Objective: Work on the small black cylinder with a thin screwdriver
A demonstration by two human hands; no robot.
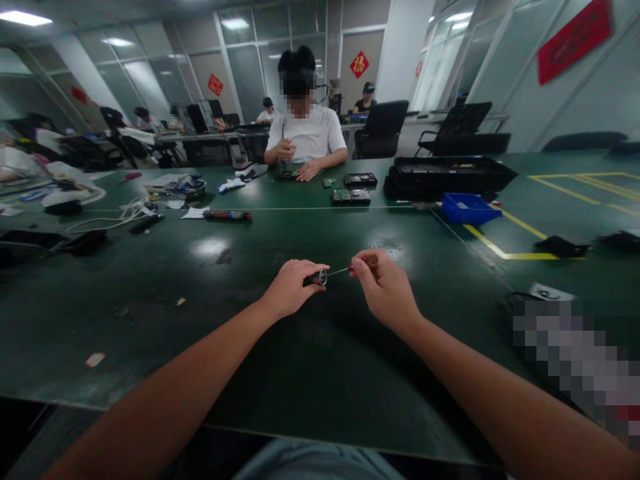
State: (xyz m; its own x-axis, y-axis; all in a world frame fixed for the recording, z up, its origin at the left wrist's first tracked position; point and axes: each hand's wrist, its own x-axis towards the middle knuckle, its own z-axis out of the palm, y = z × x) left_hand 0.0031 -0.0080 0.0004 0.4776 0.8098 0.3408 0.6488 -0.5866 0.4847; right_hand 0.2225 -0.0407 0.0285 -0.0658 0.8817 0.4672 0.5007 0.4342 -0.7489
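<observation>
In the head view, my left hand [293,287] is closed around a short dark cylinder [320,277] with a silvery ring at its right end. What the cylinder is I cannot make out. A screwdriver [371,261] with an amber-brown handle and a red collar sits in my right hand [387,293], gripped by thumb and fingers. Its thin metal shaft points left, with the tip at the cylinder's ringed end; whether it touches or goes in is too small to tell. Both hands are just above the green tabletop [280,393].
Across the table a person [306,137] works on a circuit board. Hard drives [351,197], a long black case [445,177] and a blue bin [469,209] stand ahead to the right. A pen-shaped tool [227,215] and white cables [120,217] lie at left.
</observation>
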